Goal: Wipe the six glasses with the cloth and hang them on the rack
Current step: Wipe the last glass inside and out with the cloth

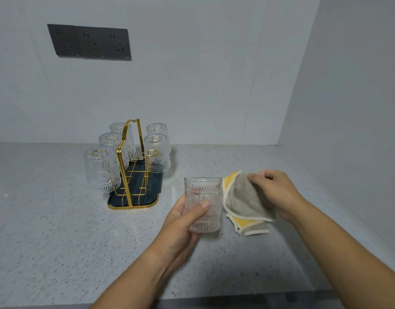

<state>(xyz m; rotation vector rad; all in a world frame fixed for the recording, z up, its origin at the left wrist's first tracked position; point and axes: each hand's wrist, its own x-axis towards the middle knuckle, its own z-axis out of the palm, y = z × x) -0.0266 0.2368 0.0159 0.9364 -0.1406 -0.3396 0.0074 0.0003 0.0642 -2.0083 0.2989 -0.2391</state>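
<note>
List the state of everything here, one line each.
Glass in hand: upright, gripped by left hand.
Cloth: folded, pinched by right hand beside that glass.
Five other glasses: upside down, hung on the rack.
Rack: standing on the counter.
Wall sockets: nothing plugged in.

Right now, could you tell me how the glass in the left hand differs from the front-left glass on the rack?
The held glass is mouth up; the rack glass is upside down. The left hand grips the held glass; the rack glass hangs untouched on a gold prong of the rack. Both are clear and embossed.
</note>
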